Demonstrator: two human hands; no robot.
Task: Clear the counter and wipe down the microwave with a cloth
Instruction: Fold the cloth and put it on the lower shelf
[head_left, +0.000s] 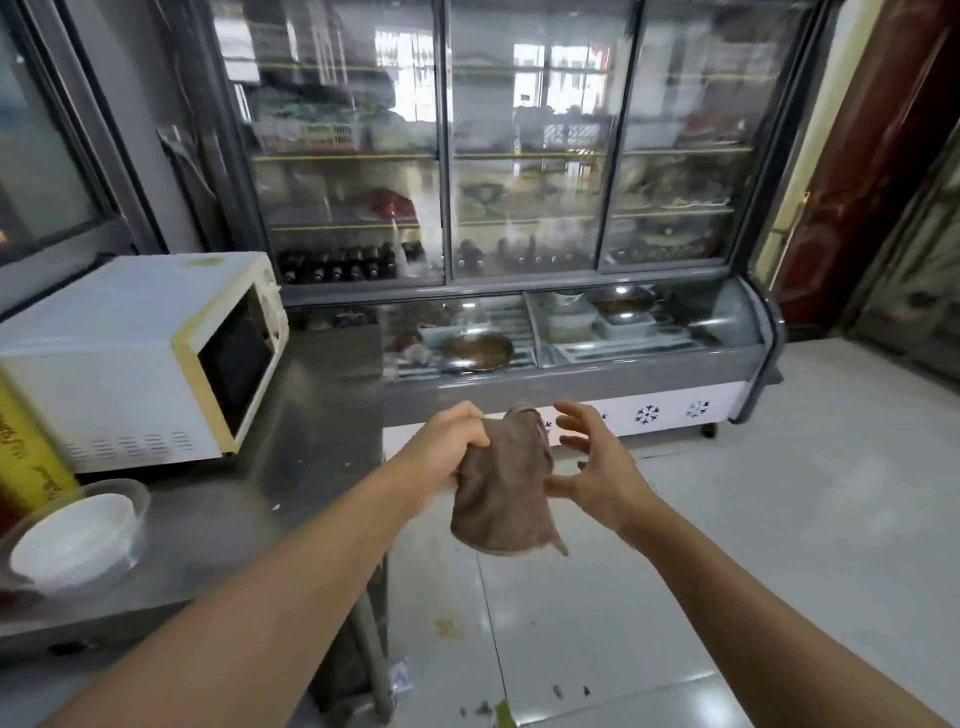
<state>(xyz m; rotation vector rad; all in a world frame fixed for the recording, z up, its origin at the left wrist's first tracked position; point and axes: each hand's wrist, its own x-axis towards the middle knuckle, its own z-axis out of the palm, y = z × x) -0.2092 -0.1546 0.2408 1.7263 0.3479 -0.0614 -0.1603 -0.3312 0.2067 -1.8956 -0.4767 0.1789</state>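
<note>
Head view, reading from nine o'clock across: a white bowl (72, 535) in a clear dish and a yellow container (26, 436) sit on the steel counter (291, 441), so clearing looks unfinished. At about ten o'clock the white microwave (140, 358) stands closed, apparently not yet wiped. Near centre, the left hand (447, 447) grips the brown cloth (501, 493), which hangs over the floor, off the counter's edge. Just to its right, the right hand (592, 467) is spread, fingers loose, thumb near the cloth, grasping nothing.
</note>
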